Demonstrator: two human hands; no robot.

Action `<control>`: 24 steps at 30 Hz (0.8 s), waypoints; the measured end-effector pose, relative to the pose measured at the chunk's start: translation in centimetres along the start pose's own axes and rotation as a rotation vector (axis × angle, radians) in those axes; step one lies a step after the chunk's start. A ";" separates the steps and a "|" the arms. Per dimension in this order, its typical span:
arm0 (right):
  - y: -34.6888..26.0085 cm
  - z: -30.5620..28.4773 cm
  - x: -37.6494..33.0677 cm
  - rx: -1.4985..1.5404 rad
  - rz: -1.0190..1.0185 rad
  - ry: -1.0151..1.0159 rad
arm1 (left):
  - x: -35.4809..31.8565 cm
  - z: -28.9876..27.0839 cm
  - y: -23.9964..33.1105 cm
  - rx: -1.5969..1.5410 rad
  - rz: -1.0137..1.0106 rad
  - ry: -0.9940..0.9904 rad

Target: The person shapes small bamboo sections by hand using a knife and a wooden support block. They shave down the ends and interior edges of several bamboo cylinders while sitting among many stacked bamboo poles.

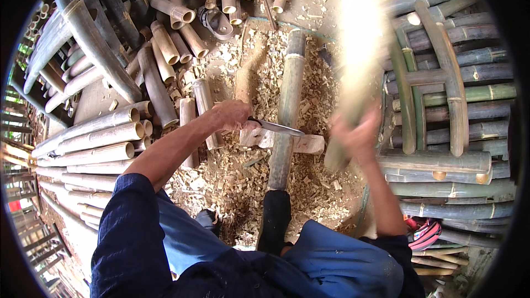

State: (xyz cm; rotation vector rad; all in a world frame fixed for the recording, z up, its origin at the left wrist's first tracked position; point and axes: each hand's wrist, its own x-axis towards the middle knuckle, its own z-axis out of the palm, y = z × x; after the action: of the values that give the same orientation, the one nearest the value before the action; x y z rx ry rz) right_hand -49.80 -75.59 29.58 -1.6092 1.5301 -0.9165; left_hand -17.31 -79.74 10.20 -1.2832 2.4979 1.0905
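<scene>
Right now, near to far:
Foot: pins the pole's near end.
Left hand: grip clamped on the knife, blade across the pole.
Right hand: grip clamped on a blurred club, raised.
Progress: pole looks unsplit; chips already litter the floor.
Labels: none visible.

Position: head-worn, above both hands
Facing: steeply down, fisheye-bent edges
Nearness: close; left hand near centre, right hand beside it
</scene>
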 end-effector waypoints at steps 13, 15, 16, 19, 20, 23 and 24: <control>-6.6 -6.0 3.7 0.055 -0.187 0.193 | 0.8 1.1 -0.8 -0.018 0.120 0.030; 1.1 1.0 -0.6 0.018 -0.037 0.088 | 1.2 0.9 -0.7 -0.052 0.090 -0.008; 2.2 3.7 -3.3 -0.155 0.225 -0.310 | 0.8 1.0 -1.2 -0.066 0.061 -0.030; 6.9 -0.2 -0.8 -0.535 0.187 -0.673 | 1.7 1.3 -0.5 -0.086 0.068 -0.085; 2.6 -1.7 0.8 -0.583 0.269 -0.743 | 1.2 1.8 -0.9 -0.223 0.034 -0.115; -3.6 -7.5 3.6 -0.397 0.111 -0.579 | 1.3 1.1 -1.6 -0.285 0.021 -0.239; -5.1 -8.8 3.5 -0.334 -0.006 -0.392 | 1.2 0.9 -0.5 -0.198 0.038 -0.116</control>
State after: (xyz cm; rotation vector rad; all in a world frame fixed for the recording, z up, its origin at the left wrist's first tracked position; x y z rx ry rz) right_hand -54.92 -79.20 38.35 -1.8931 1.4460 -0.3251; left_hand -17.87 -80.12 8.76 -1.1843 2.3886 1.4095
